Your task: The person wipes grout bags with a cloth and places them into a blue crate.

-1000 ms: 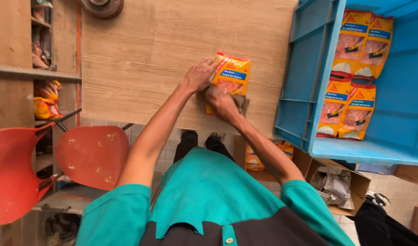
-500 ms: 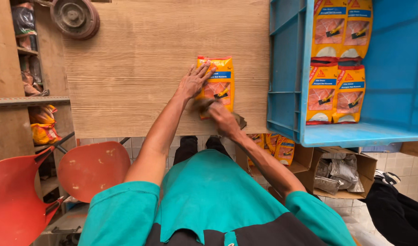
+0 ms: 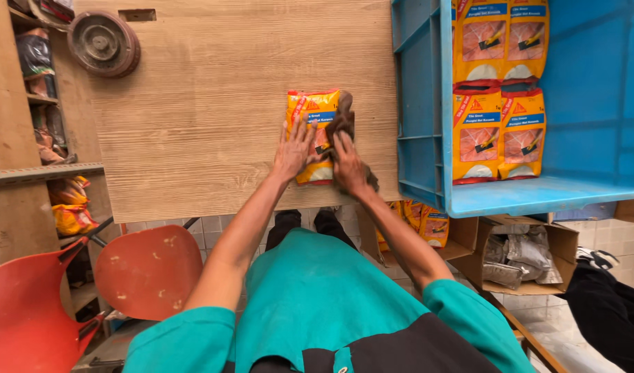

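A yellow-orange packet (image 3: 311, 114) lies flat on the wooden table (image 3: 206, 110) near its front edge. My left hand (image 3: 294, 150) rests flat on the packet's lower left, fingers spread. My right hand (image 3: 349, 164) presses a brown rag (image 3: 341, 121) onto the packet's right side. The rag runs from under my fingers up along the packet's right edge.
A blue plastic crate (image 3: 593, 90) at the right holds several matching packets (image 3: 500, 131). A round metal disc (image 3: 104, 43) lies at the table's back left. Red chairs (image 3: 89, 290) stand at the lower left. Cardboard boxes (image 3: 517, 255) with more packets sit under the crate. Shelves line the left.
My right hand has moved up onto the packet with the brown rag. My left hand stays flat on the packet. The view has shifted, so the table sits lower in frame.
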